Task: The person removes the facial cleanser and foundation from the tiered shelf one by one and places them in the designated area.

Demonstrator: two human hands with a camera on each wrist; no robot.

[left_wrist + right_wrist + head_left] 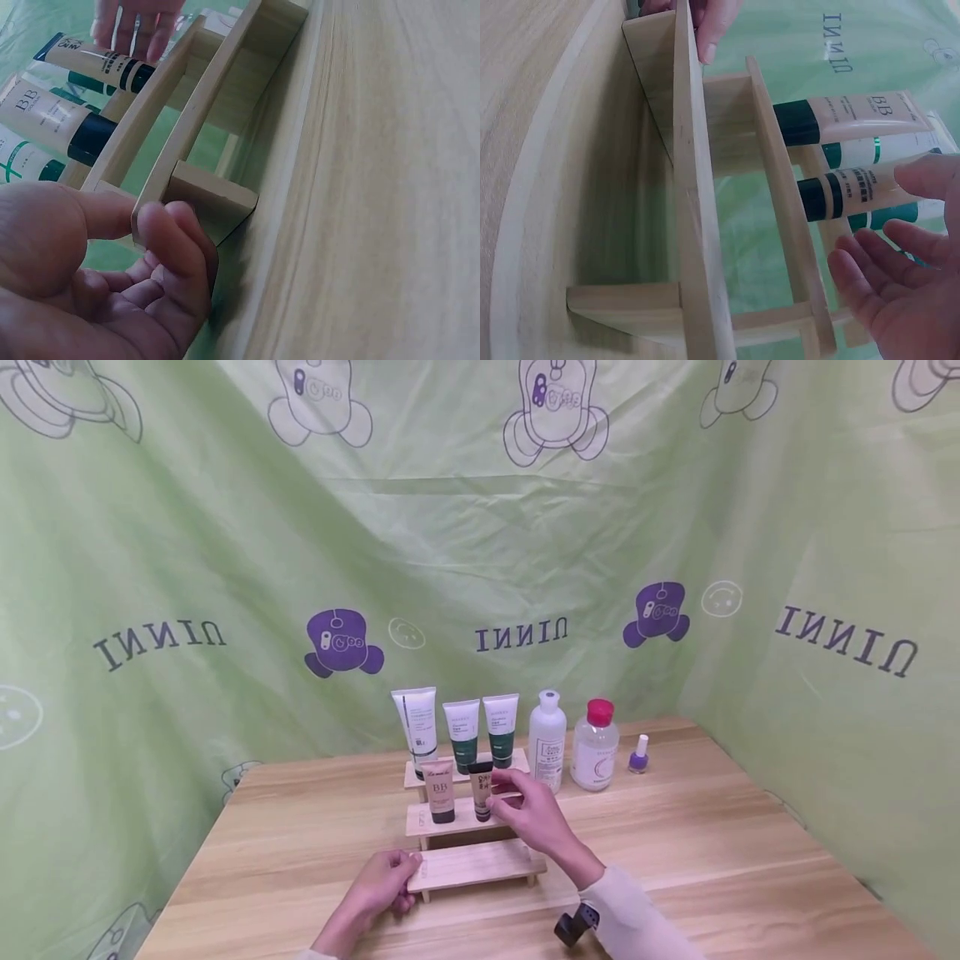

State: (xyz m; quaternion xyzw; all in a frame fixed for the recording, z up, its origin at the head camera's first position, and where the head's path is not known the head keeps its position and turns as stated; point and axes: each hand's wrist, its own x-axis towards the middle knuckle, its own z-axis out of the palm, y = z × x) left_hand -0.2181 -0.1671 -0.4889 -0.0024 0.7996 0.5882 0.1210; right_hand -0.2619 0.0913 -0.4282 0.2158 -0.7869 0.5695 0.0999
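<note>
A wooden three-tier stand (480,865) stands on the table. With thumb and fingers, my left hand (381,883) pinches the left end of its lowest tier, as the left wrist view also shows. On the middle tier are a pink BB cream tube (440,792) and a smaller beige cosmetic tube (481,792) with dark ends, both upright. My right hand (534,812) is beside the beige tube; in the right wrist view its thumb overlaps the tube and its fingers are loosely extended. Behind, the top tier bears a white tube (417,727) and two white-and-green tubes (501,727).
Right of the stand are a white bottle (547,739), a clear bottle with a red cap (596,752) and a purple nail polish bottle (638,757). A green printed cloth (450,568) hangs behind and around the wooden table (300,827).
</note>
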